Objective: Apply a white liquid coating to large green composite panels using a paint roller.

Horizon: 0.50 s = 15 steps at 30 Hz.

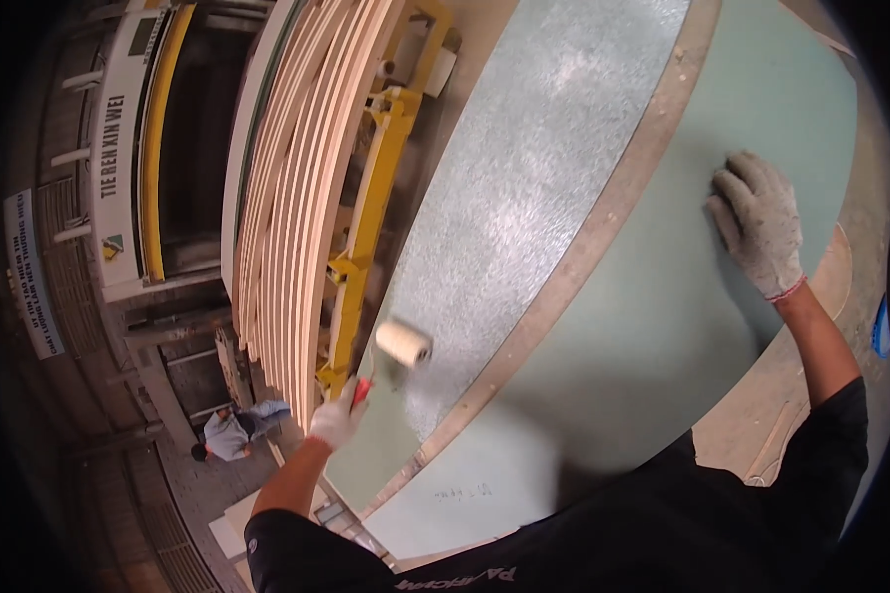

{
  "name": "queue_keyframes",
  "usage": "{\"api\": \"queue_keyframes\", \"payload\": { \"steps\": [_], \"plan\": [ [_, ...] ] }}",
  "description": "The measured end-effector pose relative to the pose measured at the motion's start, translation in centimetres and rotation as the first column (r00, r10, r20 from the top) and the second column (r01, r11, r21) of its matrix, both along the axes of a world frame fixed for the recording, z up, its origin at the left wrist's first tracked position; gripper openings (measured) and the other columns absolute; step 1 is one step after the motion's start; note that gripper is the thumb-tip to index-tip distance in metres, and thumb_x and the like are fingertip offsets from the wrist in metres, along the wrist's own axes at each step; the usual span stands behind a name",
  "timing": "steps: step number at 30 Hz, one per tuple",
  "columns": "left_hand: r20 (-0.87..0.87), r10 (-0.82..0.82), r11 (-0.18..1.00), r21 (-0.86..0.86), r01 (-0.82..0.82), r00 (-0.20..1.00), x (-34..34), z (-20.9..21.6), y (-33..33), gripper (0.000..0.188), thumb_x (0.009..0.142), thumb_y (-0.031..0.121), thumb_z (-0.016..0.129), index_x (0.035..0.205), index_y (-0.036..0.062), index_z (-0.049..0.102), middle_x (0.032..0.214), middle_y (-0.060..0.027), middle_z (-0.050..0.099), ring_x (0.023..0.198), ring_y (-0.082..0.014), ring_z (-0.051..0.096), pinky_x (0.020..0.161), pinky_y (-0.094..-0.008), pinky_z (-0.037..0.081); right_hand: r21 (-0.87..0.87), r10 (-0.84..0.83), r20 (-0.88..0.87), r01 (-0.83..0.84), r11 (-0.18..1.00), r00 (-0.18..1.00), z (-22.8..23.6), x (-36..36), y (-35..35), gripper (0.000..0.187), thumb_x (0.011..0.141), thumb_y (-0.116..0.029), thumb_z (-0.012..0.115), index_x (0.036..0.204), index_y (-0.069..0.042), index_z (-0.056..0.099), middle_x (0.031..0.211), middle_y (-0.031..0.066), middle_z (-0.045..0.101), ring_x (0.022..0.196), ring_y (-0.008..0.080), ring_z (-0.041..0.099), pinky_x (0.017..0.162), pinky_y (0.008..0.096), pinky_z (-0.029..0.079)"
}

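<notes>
My left hand, in a white glove, is closed round the red handle of a paint roller. The roller's cream sleeve is over the left edge of a pale green board, whose surface has a wet, glossy, streaky coat. A dull strip lies bare near its lower left end. My right hand, in a grey-white work glove, rests with fingers out on a second, matte green board. This one has handwriting near its close end. Between the boards runs a brownish strip.
Beyond the boards, a stack of wooden panels stands beside a yellow metal frame. A large white and yellow machine is at the far left. Another person is at the lower left. Something blue sits at the right edge.
</notes>
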State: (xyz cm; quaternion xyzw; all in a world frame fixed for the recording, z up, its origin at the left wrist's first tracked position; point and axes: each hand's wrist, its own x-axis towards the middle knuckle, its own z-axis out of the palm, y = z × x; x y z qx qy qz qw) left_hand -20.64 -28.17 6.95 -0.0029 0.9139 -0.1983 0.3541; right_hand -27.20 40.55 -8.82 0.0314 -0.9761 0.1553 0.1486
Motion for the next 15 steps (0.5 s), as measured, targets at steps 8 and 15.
{"api": "queue_keyframes", "payload": {
  "steps": [8, 15],
  "plan": [
    [-0.272, -0.156, 0.911, 0.333, 0.245, 0.95, -24.3, -5.7, 23.0, 0.06, 0.104, 0.04, 0.049, 0.153, 0.0078, 0.038, 0.124, -0.0301, 0.065, 0.109, -0.0436, 0.067, 0.094, -0.0495, 0.054, -0.022, 0.053, -0.007, -0.053, 0.998, 0.999, -0.2, 0.4, -0.1, 0.028, 0.084, -0.015, 0.075, 0.109, -0.006, 0.065, 0.123, 0.0129, 0.061, 0.122, 0.0344, 0.057, 0.103, 0.0465, 0.045],
    [-0.307, -0.066, 0.779, 0.579, 0.241, 0.949, -34.0, -6.9, 42.2, 0.048, 0.104, 0.042, 0.046, 0.122, -0.0015, 0.052, 0.098, -0.0262, 0.071, 0.088, -0.0418, 0.071, 0.076, -0.0512, 0.053, 0.028, 0.06, -0.063, -0.058, 0.998, 0.996, -0.6, -1.2, -0.7, 0.026, 0.088, -0.016, 0.073, 0.111, -0.005, 0.068, 0.126, 0.0153, 0.064, 0.121, 0.0364, 0.058, 0.102, 0.045, 0.045]
  ]
}}
